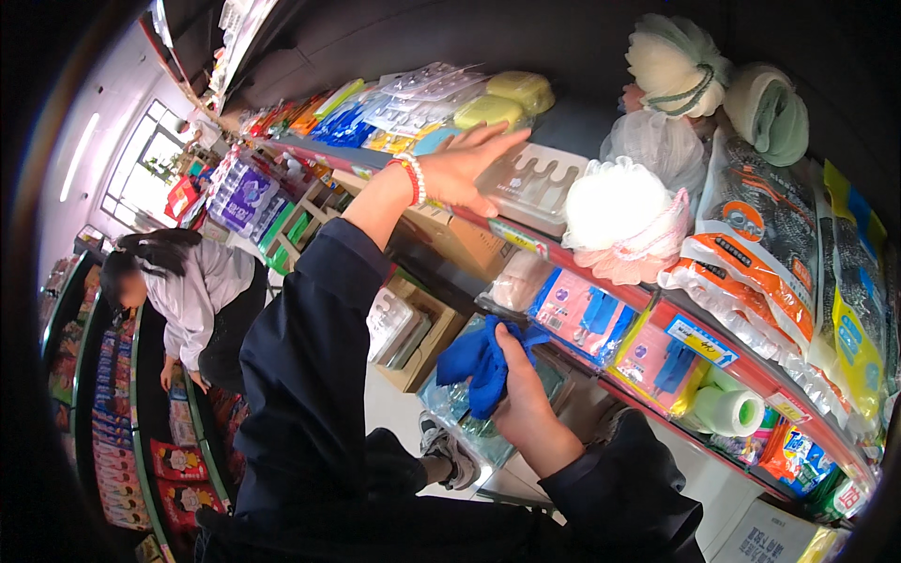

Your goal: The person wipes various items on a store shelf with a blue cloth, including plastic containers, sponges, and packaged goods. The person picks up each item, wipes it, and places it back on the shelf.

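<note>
My left hand [468, 165], with a beaded bracelet and a red band at the wrist, reaches over the upper shelf with its fingers spread. Its palm side is hidden; it lies at the left end of a clear and grey plastic case [535, 184] with scalloped slots. Lower down, my right hand [521, 394] holds a crumpled blue cloth [479, 369] in front of the shelves. White mesh bath puffs [623, 204] sit just right of the case. Yellow-green plastic soap boxes [493, 109] and a round light-blue item [435, 141] are behind my left hand.
Packaged goods [757, 225] fill the shelf's right end. Below are pink and blue packets [584, 310], a green roll [728, 412] and an open cardboard box [405, 338] of plastic cases. Another person [204, 295] bends over the shelves at the left.
</note>
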Tool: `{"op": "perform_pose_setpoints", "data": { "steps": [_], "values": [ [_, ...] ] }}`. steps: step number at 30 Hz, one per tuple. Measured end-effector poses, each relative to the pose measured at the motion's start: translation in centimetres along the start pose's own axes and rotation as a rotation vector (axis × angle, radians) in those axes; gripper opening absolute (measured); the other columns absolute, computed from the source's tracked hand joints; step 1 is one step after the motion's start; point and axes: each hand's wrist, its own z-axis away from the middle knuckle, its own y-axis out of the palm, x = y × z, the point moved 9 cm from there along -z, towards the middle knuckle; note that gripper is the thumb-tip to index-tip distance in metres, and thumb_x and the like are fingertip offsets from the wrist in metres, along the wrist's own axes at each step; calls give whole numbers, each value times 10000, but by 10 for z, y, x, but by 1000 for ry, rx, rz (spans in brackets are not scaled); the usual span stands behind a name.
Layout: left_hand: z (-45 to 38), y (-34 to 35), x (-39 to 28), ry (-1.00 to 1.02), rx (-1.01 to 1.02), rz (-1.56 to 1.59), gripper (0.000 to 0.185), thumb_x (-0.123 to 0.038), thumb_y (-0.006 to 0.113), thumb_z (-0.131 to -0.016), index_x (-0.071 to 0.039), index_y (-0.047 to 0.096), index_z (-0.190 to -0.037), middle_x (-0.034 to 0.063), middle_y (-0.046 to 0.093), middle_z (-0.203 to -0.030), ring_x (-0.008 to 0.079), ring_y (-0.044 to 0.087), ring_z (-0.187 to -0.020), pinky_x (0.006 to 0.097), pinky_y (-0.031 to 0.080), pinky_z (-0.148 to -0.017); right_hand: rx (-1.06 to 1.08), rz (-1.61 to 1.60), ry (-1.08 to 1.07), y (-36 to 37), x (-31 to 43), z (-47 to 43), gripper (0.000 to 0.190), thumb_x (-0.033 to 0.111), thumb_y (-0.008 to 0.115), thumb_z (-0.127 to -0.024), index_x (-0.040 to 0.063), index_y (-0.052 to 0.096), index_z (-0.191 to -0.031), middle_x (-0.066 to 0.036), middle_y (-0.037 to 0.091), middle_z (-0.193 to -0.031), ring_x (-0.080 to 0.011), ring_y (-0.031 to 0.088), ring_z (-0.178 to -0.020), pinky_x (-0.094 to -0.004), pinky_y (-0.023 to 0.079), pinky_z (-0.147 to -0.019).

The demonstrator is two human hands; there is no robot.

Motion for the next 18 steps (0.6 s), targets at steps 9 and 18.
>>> {"op": "perform_pose_setpoints", "data": {
  "steps": [9,18],
  "values": [
    [186,42,147,-458,-297,636,723,-279,783,-810,-69,417,-1397,149,496,-1340,276,505,-1215,377,427,-1015,89,-21,28,5,-14,-4,336,464,668,-878,163,613,-1015,-15,636,-883,-171,576,-772,-314,457,-706],
    [301,211,179,-745,175,302,1316,-551,877,-548,-66,125,-1514,292,387,-1376,425,390,-1309,438,365,-1077,109,17,-31,3,-8,-16,306,489,666,-865,213,609,-983,0,605,-854,-176,538,-753,-318,423,-649]
  ]
}}
